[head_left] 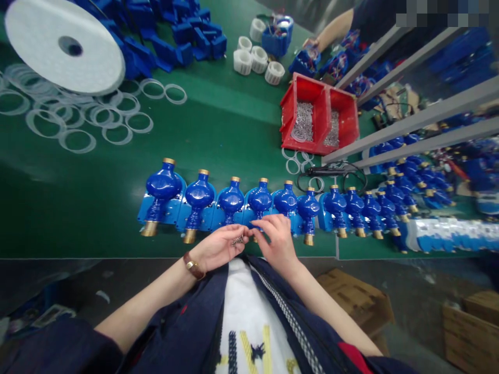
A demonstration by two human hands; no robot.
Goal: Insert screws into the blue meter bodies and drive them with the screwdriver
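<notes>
My left hand (224,246) is turned palm up, its fingers curled round a few small metal screws (237,241). My right hand (276,240) meets it at the fingertips, thumb and forefinger bent toward each other in a pinch; whatever lies between them is too small to make out. Just beyond both hands, a row of blue water meter bodies with brass ends lies along the table. The nearest are one blue body (231,198) ahead of my left hand and another blue body (260,197) ahead of the right.
A red two-part bin (286,111) of small metal screws stands ahead on the green table (218,124). Clear rings (78,140) and a white disc (89,52) lie at left. Grey rails (424,114) cross at right. A co-worker's arm (335,28) reaches in beyond.
</notes>
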